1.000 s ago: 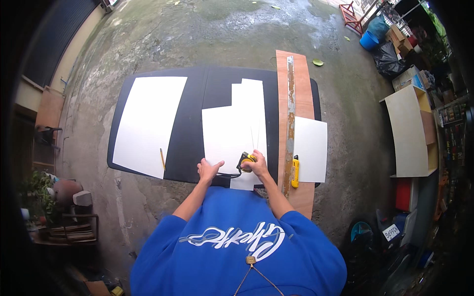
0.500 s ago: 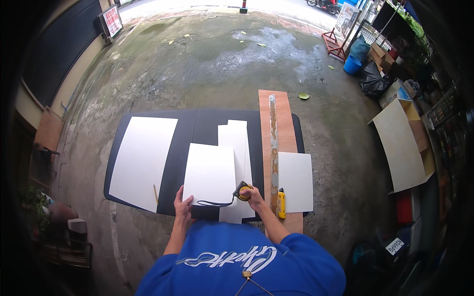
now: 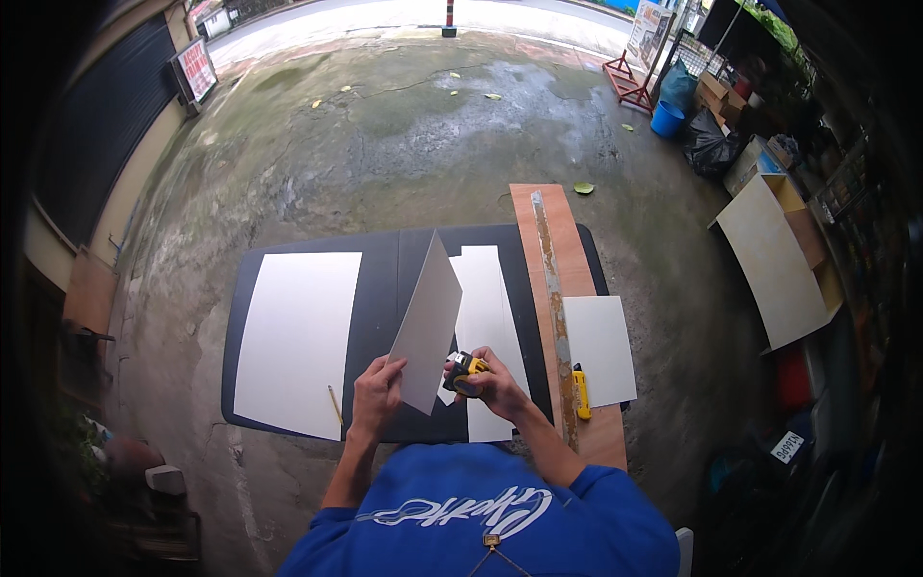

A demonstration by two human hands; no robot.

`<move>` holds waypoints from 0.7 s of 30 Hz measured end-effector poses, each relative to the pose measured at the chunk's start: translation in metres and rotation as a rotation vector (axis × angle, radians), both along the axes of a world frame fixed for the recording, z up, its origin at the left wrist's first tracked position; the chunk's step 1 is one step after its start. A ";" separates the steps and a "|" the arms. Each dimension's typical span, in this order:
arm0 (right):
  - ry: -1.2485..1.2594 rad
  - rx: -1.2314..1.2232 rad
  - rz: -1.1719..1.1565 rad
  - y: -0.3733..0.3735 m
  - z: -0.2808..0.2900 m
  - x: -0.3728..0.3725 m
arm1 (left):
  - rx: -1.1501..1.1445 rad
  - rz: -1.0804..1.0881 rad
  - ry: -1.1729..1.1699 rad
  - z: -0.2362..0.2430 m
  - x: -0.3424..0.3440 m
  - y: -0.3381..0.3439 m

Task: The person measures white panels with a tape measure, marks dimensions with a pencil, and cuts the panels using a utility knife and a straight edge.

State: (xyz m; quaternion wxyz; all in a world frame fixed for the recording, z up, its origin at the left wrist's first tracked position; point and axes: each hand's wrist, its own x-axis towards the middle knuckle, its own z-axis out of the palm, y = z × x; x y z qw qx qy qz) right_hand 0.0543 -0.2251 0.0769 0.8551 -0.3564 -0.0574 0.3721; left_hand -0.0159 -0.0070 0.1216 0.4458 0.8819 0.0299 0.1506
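My left hand (image 3: 378,396) pinches the lower left edge of a white board (image 3: 433,332), which stands tilted nearly edge-on above the table. A black and yellow tape measure (image 3: 466,375) sits in my right hand (image 3: 502,392), close to the board's right side. Behind them, narrower white board pieces (image 3: 488,317) lie on the black table (image 3: 385,260). To the left is a large white sheet (image 3: 300,337) with a pencil (image 3: 335,406) at its lower right corner. A yellow utility knife (image 3: 582,392) rests near a smaller white sheet (image 3: 604,351) at the right.
A plywood strip (image 3: 577,264) crosses the table's right side, with a worn metal straightedge (image 3: 549,260) along it. Concrete floor (image 3: 385,163) surrounds the table. At the right stand a pale wooden cabinet (image 3: 774,260), a blue bucket (image 3: 666,119) and a black bag (image 3: 711,144).
The held board has turned from facing up to nearly edge-on. My right hand has rotated the tape measure, and its strap is no longer stretched across the board. The whole view has shifted slightly.
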 end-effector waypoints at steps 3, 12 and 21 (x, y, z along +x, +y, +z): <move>-0.389 -0.477 0.024 0.039 0.018 -0.013 | -0.065 -0.072 0.051 0.008 -0.001 0.007; -0.866 -0.897 -0.135 0.095 0.037 -0.040 | -0.205 -0.198 0.274 0.010 -0.005 0.053; -0.935 -1.109 -0.186 0.110 0.061 -0.052 | -0.407 -0.400 0.416 -0.002 0.014 0.089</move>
